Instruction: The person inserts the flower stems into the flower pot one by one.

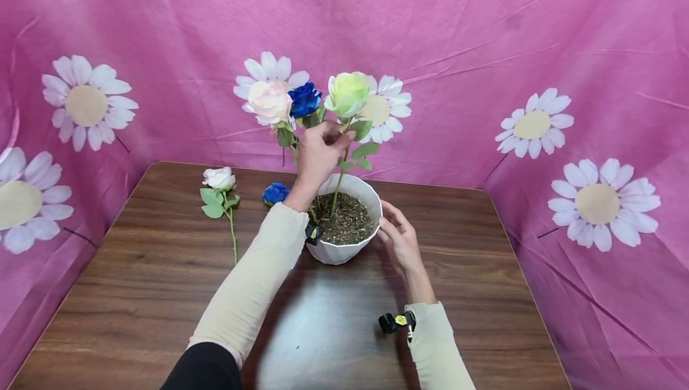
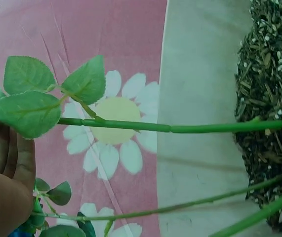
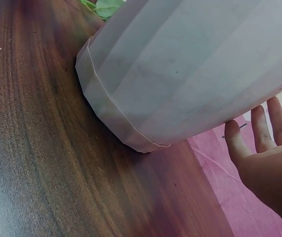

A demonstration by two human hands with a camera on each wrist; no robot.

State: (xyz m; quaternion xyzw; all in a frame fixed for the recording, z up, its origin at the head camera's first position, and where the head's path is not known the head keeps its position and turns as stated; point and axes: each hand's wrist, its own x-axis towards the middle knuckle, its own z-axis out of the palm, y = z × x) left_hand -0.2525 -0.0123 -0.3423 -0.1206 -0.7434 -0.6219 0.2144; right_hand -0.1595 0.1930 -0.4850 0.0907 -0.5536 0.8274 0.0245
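Your left fingers [image 1: 326,130] pinch the pale-green rose [image 1: 347,94] just below its bloom, upper centre; your right fingers [image 3: 261,131], spread, touch the white pot [image 1: 336,253]. From so high, a sideways pull could lever the stem [image 2: 205,128] from the soil [image 1: 352,225] or jostle the upright blue rose [image 1: 305,100].

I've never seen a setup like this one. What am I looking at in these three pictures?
There's no machine: someone works bare-handed. The wide picture comes from a head-worn camera looking forward and down; the other two come from a left wrist camera and a right wrist camera. On the wooden table stands a white pot of soil. To its left lie a white rose and a blue rose. The left hand pinches a pale green rose by its stem, which runs down to the soil; the right hand touches the pot's side.
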